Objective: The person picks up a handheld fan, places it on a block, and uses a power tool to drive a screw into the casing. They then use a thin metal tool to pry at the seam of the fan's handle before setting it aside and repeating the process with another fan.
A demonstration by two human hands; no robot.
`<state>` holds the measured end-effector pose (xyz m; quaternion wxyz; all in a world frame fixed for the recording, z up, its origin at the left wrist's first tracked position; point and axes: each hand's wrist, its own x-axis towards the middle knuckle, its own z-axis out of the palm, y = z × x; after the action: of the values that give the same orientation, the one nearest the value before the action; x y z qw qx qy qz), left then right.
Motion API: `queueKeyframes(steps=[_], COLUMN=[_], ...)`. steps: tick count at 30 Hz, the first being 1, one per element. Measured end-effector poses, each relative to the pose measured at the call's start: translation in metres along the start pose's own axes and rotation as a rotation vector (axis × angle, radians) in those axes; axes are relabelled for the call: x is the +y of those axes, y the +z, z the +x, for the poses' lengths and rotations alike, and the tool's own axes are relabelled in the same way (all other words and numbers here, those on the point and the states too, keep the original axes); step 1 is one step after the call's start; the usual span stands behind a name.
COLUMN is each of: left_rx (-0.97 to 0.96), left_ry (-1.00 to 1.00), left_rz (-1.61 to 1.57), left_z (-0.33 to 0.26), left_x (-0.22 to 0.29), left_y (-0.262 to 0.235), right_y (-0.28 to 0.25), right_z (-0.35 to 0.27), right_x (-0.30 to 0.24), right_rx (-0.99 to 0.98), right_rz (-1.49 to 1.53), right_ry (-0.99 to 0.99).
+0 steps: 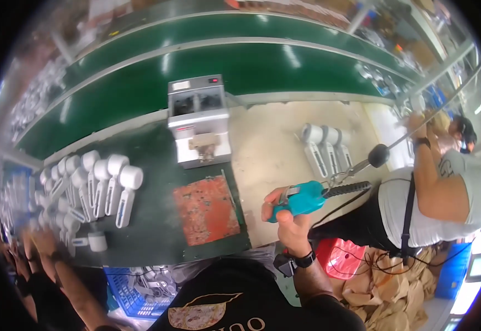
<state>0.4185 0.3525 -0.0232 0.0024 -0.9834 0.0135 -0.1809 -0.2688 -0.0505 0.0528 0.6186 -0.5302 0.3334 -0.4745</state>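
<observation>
My right hand (290, 212) is closed around a teal electric screwdriver (302, 198), held over the beige table top (268, 160); its black cable and hanging arm (378, 155) run off to the right. My left hand (44, 240) reaches far to the left into a pile of white handle-shaped parts with round heads (105, 185) on the dark green mat (152, 231). It is blurred, and I cannot make out whether it holds one. A small white part (94, 241) lies just right of it.
A grey-and-white bench machine (199, 124) stands at the back, with an orange-red pad (207, 209) in front of it. Three more white parts (326, 148) lie at the right. Green conveyor belts (251, 66) run behind. A co-worker in a white shirt (439, 193) stands close on the right. A blue crate (141, 287) sits below.
</observation>
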Motion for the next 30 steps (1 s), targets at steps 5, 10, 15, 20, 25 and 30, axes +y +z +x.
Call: queueKeyframes(steps=[5, 10, 15, 20, 25, 30], left_rx=[0.3, -0.222, -0.187, -0.148, -0.117, -0.003], left_ry=[0.367, 1.557, 2.183, 2.122, 2.102, 2.168], left_rz=[-0.921, -1.148, -1.17, -0.908, -0.835, -0.872], left_z=[-0.078, -0.348, -0.529, -0.624, -0.641, -0.644], left_x=[0.158, 0.41, 0.531, 0.571, 0.573, 0.589], left_y=[-0.11, -0.275, -0.262, -0.277, -0.279, -0.27], right_y=[-0.018, -0.042, -0.052, -0.069, -0.084, -0.083], right_z=[-0.007, -0.017, -0.032, -0.048, -0.044, -0.031], right_x=[-0.01, -0.014, -0.026, -0.034, -0.038, -0.035], right_rx=[0.012, 0.022, 0.017, 0.047, 0.041, 0.035], right_rz=[0.025, 0.063, 0.07, 0.058, 0.028, 0.054], right_ry=[0.016, -0.046, -0.063, -0.06, -0.059, -0.058])
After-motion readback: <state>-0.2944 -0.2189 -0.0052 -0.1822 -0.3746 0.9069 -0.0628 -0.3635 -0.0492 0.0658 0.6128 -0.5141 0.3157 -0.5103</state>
